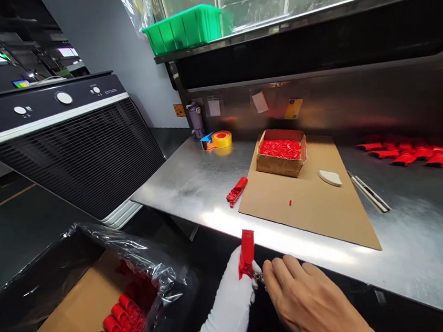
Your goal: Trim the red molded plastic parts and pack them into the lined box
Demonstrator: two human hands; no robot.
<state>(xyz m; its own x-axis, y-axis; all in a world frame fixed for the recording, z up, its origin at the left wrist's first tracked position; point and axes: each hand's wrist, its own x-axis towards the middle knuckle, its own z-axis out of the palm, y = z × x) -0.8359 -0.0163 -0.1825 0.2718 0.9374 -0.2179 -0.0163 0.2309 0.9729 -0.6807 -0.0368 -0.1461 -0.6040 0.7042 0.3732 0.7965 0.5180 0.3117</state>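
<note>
In a white glove, my left hand (230, 297) is closed around a red plastic part (247, 248), whose tube-like end points up. My bare right hand (304, 297) is closed on a small metal tool (258, 276). The tool's shiny tip meets the lower end of the red part, while its handle is hidden inside my fingers. Both hands are at the front edge of the metal table (184, 186). Another red plastic part (237, 191) lies on the table beyond them, left of a cardboard sheet (313, 214).
A cardboard box (280, 166) of small red pieces stands on the sheet near a white curved piece (329, 178). More red parts (414, 152) lie at right, beside a pen-like tool (369, 191). A lined bin (63, 314) at lower left holds red parts. Tape (222, 139) sits behind.
</note>
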